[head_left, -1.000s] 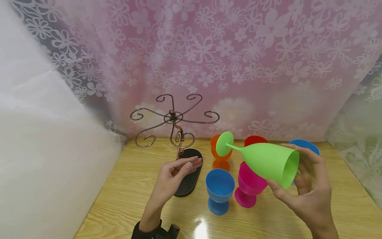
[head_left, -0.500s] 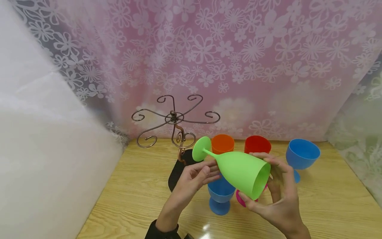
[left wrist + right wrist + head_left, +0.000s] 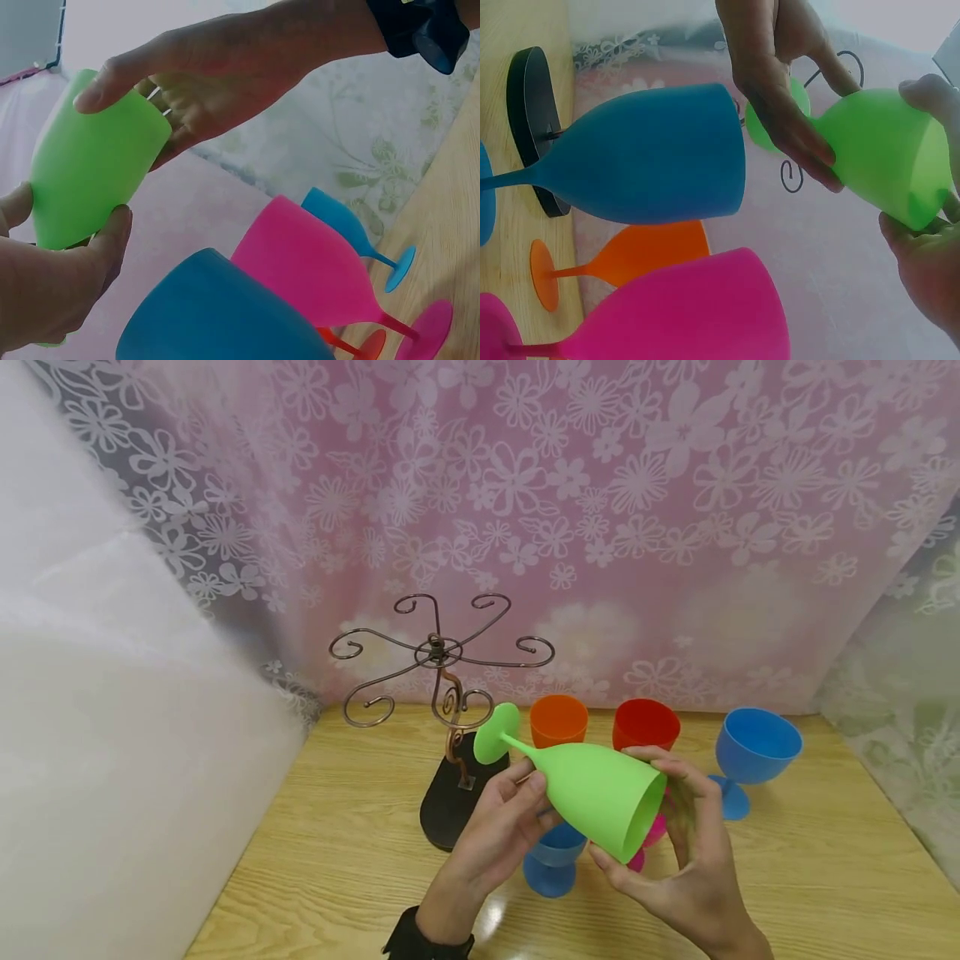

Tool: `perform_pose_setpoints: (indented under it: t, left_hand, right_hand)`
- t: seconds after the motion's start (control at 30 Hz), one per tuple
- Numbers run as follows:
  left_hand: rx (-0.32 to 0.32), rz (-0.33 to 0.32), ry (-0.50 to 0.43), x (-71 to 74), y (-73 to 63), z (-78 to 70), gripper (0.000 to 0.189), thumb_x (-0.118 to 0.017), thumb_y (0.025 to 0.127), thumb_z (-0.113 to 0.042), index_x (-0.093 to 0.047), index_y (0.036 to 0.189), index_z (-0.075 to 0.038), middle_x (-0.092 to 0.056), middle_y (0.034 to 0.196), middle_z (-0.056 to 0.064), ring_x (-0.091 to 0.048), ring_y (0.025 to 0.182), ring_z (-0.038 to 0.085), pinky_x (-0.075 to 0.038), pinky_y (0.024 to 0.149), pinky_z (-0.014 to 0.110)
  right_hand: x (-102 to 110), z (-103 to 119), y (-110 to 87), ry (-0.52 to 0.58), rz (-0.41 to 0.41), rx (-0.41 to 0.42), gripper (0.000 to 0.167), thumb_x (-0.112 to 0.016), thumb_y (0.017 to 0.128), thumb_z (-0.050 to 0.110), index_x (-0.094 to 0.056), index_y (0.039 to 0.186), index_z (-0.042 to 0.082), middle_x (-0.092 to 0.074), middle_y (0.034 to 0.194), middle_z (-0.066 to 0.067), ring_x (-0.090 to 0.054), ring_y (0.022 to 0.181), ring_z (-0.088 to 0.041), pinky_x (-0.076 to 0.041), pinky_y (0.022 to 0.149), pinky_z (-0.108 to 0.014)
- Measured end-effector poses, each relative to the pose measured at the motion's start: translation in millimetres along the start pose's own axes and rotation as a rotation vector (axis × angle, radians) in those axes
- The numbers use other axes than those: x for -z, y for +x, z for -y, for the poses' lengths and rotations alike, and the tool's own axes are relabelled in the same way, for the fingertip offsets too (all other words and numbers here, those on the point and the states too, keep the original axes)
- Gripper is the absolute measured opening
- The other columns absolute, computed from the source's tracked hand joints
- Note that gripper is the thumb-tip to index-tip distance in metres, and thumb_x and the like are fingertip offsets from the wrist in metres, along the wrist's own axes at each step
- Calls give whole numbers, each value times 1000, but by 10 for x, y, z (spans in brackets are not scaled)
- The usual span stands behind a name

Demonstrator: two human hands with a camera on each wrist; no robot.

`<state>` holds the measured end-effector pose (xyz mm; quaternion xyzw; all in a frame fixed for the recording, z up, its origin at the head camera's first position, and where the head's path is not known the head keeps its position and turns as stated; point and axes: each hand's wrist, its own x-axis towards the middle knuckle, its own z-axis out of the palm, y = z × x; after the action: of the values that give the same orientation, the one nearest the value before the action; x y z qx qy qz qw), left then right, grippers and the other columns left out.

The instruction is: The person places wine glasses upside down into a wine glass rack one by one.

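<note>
Tilted on its side in mid-air is a light green plastic goblet (image 3: pixel 600 789), its foot toward the left and its mouth toward the lower right. My left hand (image 3: pixel 498 831) holds the bowl near the stem between thumb and fingers. At the rim, my right hand (image 3: pixel 697 868) grips it with the thumb below and fingers above. The left wrist view shows both hands on the green bowl (image 3: pixel 97 165). Below the held goblet stand a blue goblet (image 3: pixel 550 875) and a pink goblet (image 3: pixel 655 832), both partly hidden by the hands and the green bowl.
A wire stand (image 3: pixel 438 653) with curled arms rises from a black base (image 3: pixel 446 810) at left. Behind the hands are an orange goblet (image 3: pixel 558 722) and a red goblet (image 3: pixel 647 724); another blue goblet (image 3: pixel 757 750) stands right. A pink floral curtain (image 3: pixel 525 527) hangs behind the wooden table.
My right hand has brought the green goblet leftward. The left hand has moved right and up to it and now holds the bowl near the stem.
</note>
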<state>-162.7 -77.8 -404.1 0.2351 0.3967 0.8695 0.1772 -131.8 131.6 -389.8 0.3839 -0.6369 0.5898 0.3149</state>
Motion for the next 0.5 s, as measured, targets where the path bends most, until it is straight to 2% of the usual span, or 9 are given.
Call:
perform_pose_setpoints:
  t: [0.07, 0.13, 0.27, 0.33, 0.43, 0.5]
  left_hand:
    - [5, -19, -4, 6, 7, -5, 39, -55, 108, -18, -51, 144, -2, -64, 131, 4, -61, 122, 18, -50, 106, 38]
    - [-1, -32, 5, 15, 17, -18, 40, -57, 106, -16, -51, 143, -2, -63, 131, 5, -60, 121, 18, -50, 105, 38]
    - [-5, -59, 56, 34, 20, -43, 47, -66, 101, -17, -52, 142, 0, -60, 133, 9, -59, 122, 19, -50, 105, 38]
    - [-4, -63, 103, 31, 5, -47, 53, -71, 98, -20, -52, 143, 0, -59, 137, 10, -58, 123, 20, -50, 105, 36]
    - [-18, -53, 176, 10, -24, -44, 56, -73, 97, -20, -53, 145, 1, -58, 140, 13, -59, 126, 22, -50, 105, 36]
    - [-37, -34, 206, -4, -39, -38, 54, -71, 98, -16, -53, 144, 2, -59, 140, 16, -59, 127, 24, -50, 105, 36]
  right_hand:
    - [33, 16, -25, -83, 31, -52, 103, -96, 72, 15, -28, 139, -24, -44, 139, -35, -47, 133, -30, -44, 110, -25]
    - [74, 44, -47, -136, 67, -110, 99, -94, 72, 7, -30, 143, -19, -45, 142, -31, -47, 134, -28, -43, 110, -22]
    - [143, 127, -72, -227, 121, -204, 86, -80, 75, -8, -37, 149, -5, -48, 144, -20, -51, 130, -20, -43, 107, -18]
    - [165, 178, -76, -273, 132, -230, 79, -76, 78, -10, -42, 149, 0, -53, 142, -15, -55, 126, -17, -45, 104, -16]
    - [194, 251, -82, -311, 160, -244, 78, -76, 77, -12, -46, 148, 1, -56, 140, -13, -57, 122, -17, -47, 102, -16]
    - [214, 299, -92, -341, 186, -290, 82, -81, 76, -10, -47, 149, 5, -56, 141, -10, -57, 122, -14, -47, 100, -15]
